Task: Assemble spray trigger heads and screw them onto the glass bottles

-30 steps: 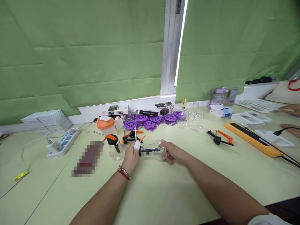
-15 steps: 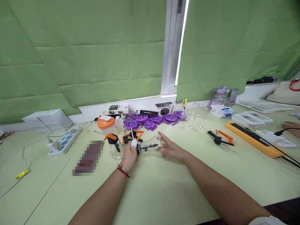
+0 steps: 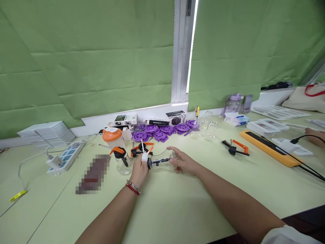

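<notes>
A clear glass oil sprayer bottle lies sideways just over the table between my hands, with a dark tube inside. My left hand is closed around its black-collared neck, where a white part sticks up; the grip hides most of the head. Around the wide base end curl the fingers of my right hand. A similar bottle with an orange and black sprayer head stands upright just left of my left hand. Loose orange and black sprayer heads lie behind that hand.
Purple wheel-shaped pieces, small boxes and clear glass bottles lie along the wall. An orange-lidded shaker stands left. Another sprayer head and a yellow power strip lie right. Another person's hand shows far right.
The view has shifted slightly to the right. My right hand's fingers have closed in on the bottle's base end. My left hand keeps its hold on the neck.
</notes>
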A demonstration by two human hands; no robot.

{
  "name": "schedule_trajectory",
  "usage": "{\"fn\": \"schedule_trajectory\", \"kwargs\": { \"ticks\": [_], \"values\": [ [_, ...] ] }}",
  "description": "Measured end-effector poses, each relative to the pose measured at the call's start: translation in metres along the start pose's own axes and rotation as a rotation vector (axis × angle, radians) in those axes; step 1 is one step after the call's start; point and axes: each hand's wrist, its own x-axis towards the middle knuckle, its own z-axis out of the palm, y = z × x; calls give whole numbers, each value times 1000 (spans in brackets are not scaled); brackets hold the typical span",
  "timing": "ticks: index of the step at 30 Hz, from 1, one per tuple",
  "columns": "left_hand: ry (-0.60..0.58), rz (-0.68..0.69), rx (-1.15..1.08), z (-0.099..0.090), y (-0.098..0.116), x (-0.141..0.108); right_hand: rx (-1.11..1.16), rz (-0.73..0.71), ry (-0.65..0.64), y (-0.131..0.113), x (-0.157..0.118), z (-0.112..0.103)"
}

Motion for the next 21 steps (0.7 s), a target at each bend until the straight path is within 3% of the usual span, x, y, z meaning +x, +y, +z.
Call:
{"fn": "schedule_trajectory", "kwargs": {
  "ticks": [2, 4, 10, 13, 18, 21],
  "values": [
    [-10, -12, -11, 1, 0, -2, -10, 90, -1, 2, 3, 1],
    [-10, -34, -26, 1, 2, -3, -28, 92, -6, 2, 4, 1],
    [0, -161, -107, 3, 15, -7, -275, -257, 66, -7, -5, 7],
    [-15, -154, -116, 4, 16, -9, -325, -284, 88, -6, -6, 12],
    [0, -118, -95, 2, 10, -6, -247, -222, 75, 2, -1, 16],
    [-20, -37, -138, -1, 14, -9, -16, -153, 3, 4, -1, 17]
  ]
}}
